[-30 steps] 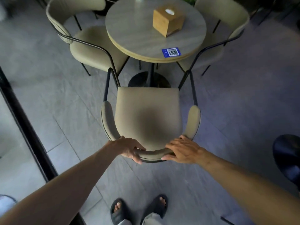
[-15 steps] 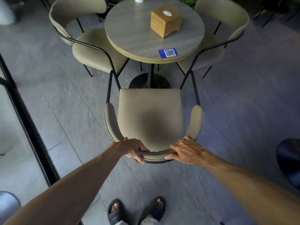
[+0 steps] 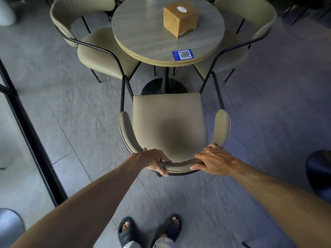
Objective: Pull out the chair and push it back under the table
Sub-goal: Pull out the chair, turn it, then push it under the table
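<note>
A beige padded chair [image 3: 168,120] with a curved backrest and black metal legs stands on the grey floor, pulled clear of the round grey table [image 3: 143,33]; its seat front sits just short of the table's black base. My left hand [image 3: 153,161] grips the left part of the backrest's top rim, fingers curled over it. On the rim's right part my right hand [image 3: 213,160] is closed, thumb on the outer side. My two sandalled feet show below.
Two matching chairs [image 3: 100,51] [image 3: 250,25] flank the table left and right, their black frames close to my chair's front legs. A wooden tissue box [image 3: 180,19] and a blue QR sticker [image 3: 183,54] are on the table. A black-framed glass partition [image 3: 30,133] runs along the left.
The chair has shifted slightly toward me in view and the table has dropped lower in frame. Both hands keep the same grip on the backrest.
</note>
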